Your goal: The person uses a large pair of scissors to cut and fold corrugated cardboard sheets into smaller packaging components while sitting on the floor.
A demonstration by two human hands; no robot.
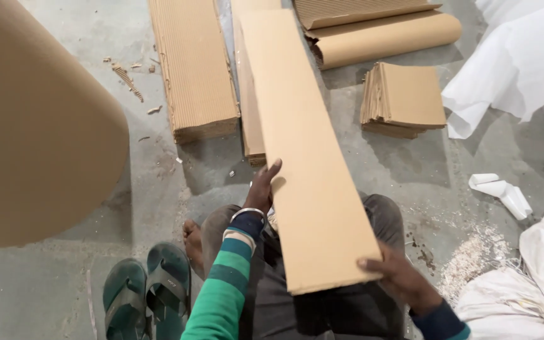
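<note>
A long brown cardboard strip (pixel 297 132) runs from my lap out over the grey floor. My left hand (pixel 264 187) grips its left edge about halfway along, thumb on top; a metal bangle sits on that wrist above a green striped sleeve. My right hand (pixel 398 277) holds the near right corner, thumb pressed on the top face. Under the strip lie my knees in dark trousers.
A stack of corrugated strips (pixel 193 69) lies to the left, a small pile of square sheets (pixel 404 97) to the right, rolled cardboard (pixel 385 38) beyond. A big brown roll (pixel 33 119) fills the left. Dark sandals (pixel 146 296), white sheet (pixel 517 63), white sack (pixel 530 289), paper scraps.
</note>
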